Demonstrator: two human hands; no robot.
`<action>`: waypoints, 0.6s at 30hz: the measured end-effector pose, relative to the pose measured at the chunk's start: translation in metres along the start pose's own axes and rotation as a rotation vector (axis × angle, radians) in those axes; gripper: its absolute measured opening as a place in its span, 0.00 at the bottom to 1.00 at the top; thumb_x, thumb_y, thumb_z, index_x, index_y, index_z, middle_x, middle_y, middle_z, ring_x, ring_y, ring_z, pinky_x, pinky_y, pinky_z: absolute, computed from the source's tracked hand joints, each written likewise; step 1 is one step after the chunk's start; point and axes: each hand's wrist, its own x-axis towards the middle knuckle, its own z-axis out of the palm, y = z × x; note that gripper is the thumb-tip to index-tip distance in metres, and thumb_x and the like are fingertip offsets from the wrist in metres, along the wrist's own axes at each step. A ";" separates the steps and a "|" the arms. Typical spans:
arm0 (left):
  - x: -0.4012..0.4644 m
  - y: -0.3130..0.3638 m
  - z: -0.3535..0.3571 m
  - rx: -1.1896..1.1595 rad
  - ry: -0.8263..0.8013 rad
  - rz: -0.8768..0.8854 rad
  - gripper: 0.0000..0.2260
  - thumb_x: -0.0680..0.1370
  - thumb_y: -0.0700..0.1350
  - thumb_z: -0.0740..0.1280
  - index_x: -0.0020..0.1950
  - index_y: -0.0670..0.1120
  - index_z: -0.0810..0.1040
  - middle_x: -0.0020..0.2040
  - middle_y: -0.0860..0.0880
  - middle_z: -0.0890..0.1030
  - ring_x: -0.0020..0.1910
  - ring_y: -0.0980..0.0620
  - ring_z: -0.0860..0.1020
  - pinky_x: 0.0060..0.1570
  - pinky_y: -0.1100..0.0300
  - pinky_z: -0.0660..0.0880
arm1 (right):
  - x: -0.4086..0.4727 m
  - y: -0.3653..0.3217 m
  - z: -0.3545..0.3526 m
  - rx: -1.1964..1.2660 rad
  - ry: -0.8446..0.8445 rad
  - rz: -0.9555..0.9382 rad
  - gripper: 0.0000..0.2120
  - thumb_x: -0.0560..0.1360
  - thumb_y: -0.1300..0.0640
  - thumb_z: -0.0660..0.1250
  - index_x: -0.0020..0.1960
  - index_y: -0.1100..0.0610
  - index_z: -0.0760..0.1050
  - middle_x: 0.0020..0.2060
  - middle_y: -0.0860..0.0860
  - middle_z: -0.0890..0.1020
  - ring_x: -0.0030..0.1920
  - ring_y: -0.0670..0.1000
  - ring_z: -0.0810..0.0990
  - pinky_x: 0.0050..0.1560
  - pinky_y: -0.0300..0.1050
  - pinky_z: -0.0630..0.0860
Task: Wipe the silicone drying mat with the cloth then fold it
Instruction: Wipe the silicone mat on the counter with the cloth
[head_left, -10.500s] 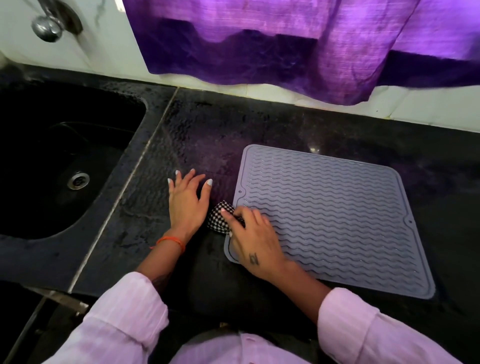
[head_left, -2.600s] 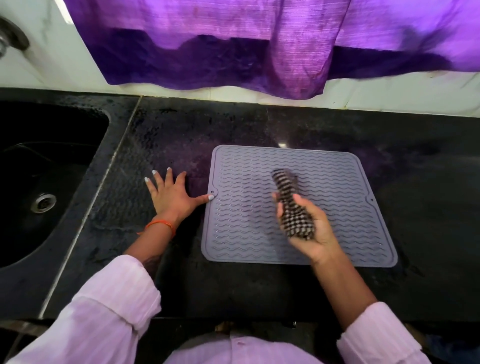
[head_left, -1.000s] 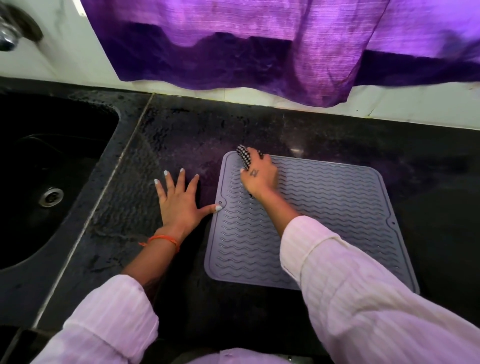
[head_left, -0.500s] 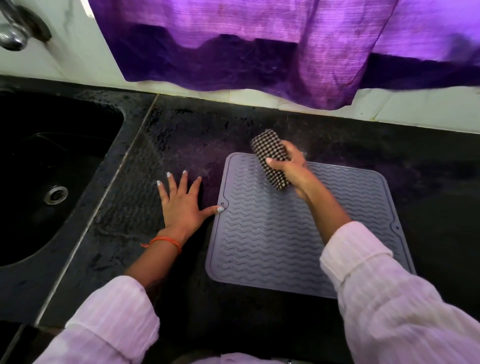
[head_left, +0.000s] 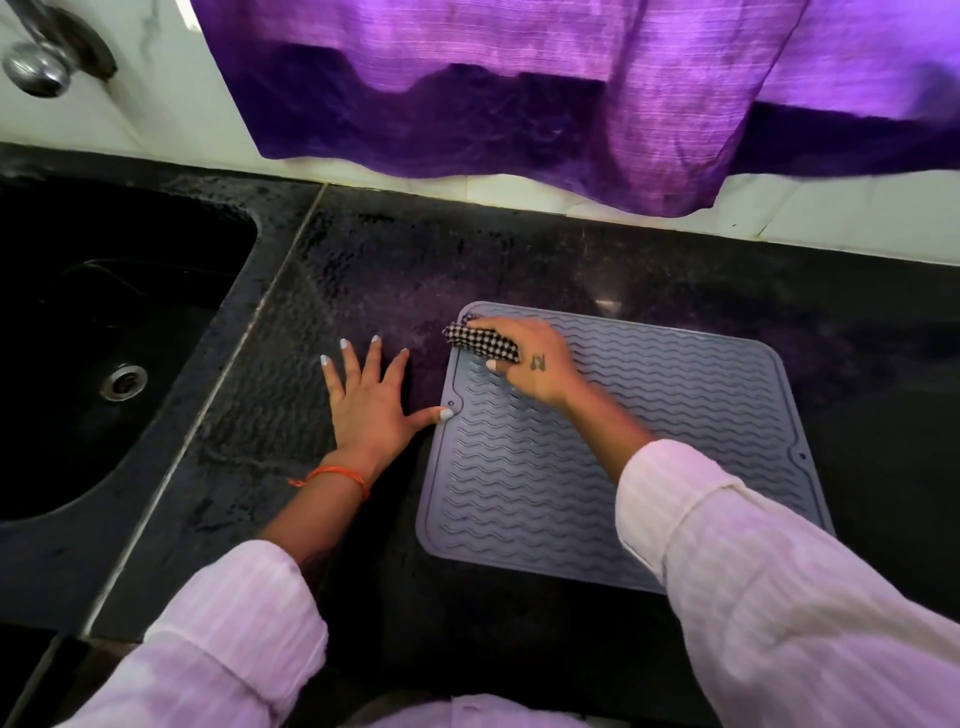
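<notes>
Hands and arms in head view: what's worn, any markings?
Both arms wear pale pink, finely striped long sleeves with cuffs pushed up the forearms. The left hand has pale, light-painted nails and an orange thread bracelet at the wrist. The right hand has a small dark tattoo on its back and one pale nail showing.

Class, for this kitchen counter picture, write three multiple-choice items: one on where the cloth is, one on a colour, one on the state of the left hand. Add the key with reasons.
1. Where on the mat is the checked cloth?
A. far-left corner
B. near-right corner
C. off the mat, in the sink

2. What colour is the band on the left wrist?
A. green
B. orange
C. white

3. How is the left hand?
A. curled round the cloth
B. lifted above the tap
C. flat on the counter, fingers spread

Key: 1 A, the right hand presses the cloth there. 2 B, it shows orange. 3 C, its thumb tip meets the mat's left edge.
</notes>
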 end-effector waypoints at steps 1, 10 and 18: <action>0.000 0.000 0.000 -0.005 0.003 0.001 0.43 0.67 0.72 0.60 0.76 0.51 0.56 0.78 0.44 0.50 0.75 0.40 0.39 0.69 0.43 0.30 | -0.005 -0.002 0.000 0.023 -0.011 -0.023 0.26 0.70 0.57 0.72 0.66 0.44 0.72 0.63 0.46 0.77 0.63 0.52 0.73 0.64 0.46 0.66; -0.008 -0.003 0.002 -0.012 0.026 0.000 0.43 0.68 0.72 0.58 0.77 0.51 0.56 0.78 0.44 0.49 0.75 0.40 0.38 0.69 0.43 0.30 | -0.044 0.000 -0.034 0.607 -0.305 0.117 0.25 0.69 0.70 0.70 0.61 0.50 0.75 0.55 0.47 0.80 0.54 0.45 0.78 0.51 0.34 0.76; -0.008 -0.002 0.001 0.001 0.017 -0.001 0.43 0.68 0.73 0.57 0.76 0.51 0.57 0.78 0.44 0.50 0.75 0.40 0.39 0.69 0.43 0.31 | -0.044 -0.001 -0.011 0.134 0.029 0.172 0.25 0.69 0.59 0.73 0.63 0.44 0.75 0.56 0.47 0.80 0.54 0.48 0.76 0.55 0.38 0.70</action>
